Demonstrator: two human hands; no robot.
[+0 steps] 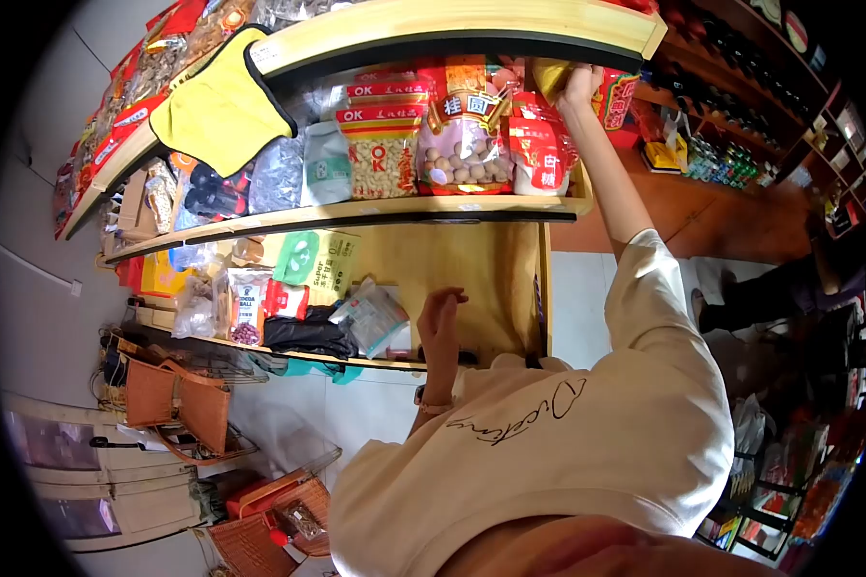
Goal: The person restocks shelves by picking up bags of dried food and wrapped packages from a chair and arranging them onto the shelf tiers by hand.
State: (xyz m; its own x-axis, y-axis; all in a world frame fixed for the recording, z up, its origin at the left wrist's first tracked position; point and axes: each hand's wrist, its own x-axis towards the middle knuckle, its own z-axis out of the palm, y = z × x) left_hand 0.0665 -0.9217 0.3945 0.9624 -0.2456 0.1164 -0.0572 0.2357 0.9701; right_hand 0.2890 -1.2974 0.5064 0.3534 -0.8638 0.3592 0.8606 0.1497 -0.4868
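My right hand (pixel 579 88) reaches into the right end of the middle shelf, under the top board. Its fingers are closed against a yellow, soft-looking item (pixel 548 79), partly hidden by the board. Just below stands a red and white packet (pixel 539 159), with a bag of round dried longans (pixel 467 144) to its left. My left hand (pixel 440 322) is raised in front of the lower shelf (pixel 481 260), fingers loosely bent and apart, holding nothing. Nearest to it lies a clear plastic packet (pixel 370 317). A yellow cloth (pixel 223 101) with dark edging hangs over the top board.
Bags of peanuts (pixel 383 154) and other packets fill the middle shelf. A black plastic bag (pixel 308 334) lies on the lower one. Wicker baskets (pixel 178 409) stand at lower left. Bottles (pixel 726 159) are on the right, and another person's legs (pixel 760 298) show there.
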